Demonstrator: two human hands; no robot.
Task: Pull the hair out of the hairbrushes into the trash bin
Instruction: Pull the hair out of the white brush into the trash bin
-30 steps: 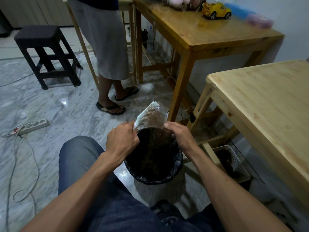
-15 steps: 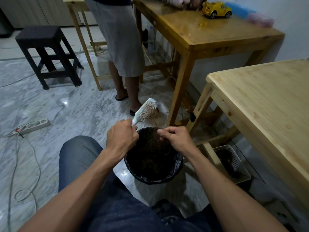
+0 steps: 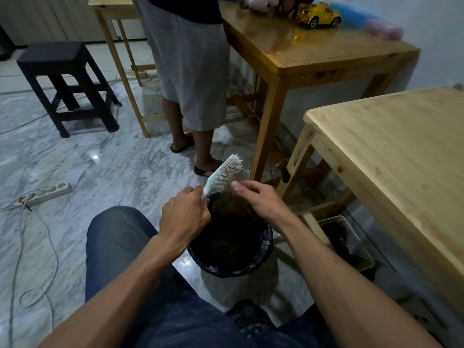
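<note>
The left hand [image 3: 184, 217] is gripping the handle of a hairbrush [image 3: 224, 175] over the trash bin [image 3: 232, 243], which is holding dark hair. The right hand [image 3: 258, 199], fingers loosely bent, is touching the bristles. A white basket [image 3: 347, 243] beside is holding hair.

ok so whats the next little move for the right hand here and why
Probably pinch whatever hair is left in the bristles and pull it down into the trash bin. The left hand grips the hairbrush by its handle over the bin, and the right hand has its fingertips right by the bristles.
</note>
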